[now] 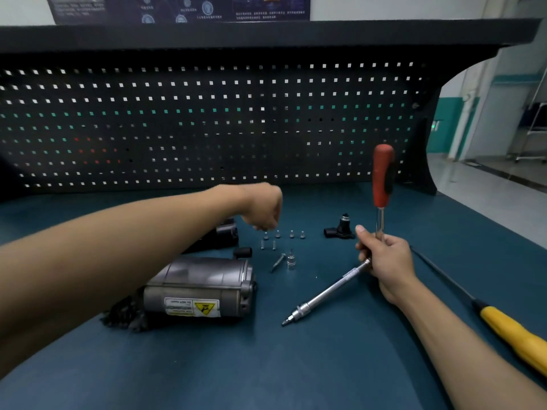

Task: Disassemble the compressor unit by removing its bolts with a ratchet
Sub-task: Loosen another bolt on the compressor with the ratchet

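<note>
The bench (266,365) has a blue-green top. Left of its middle lies a grey compressor (201,288), with a black part (226,235) behind it. Near the middle stand 6 small bolts (277,234), and a longer bolt (278,261) and a socket (291,263) lie beside them. A black fitting (340,229) sits further right. A yellow-handled screwdriver (515,335) lies by the right edge.

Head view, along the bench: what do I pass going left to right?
compressor → loose bolts → black fitting → ratchet → yellow-handled tool
</note>
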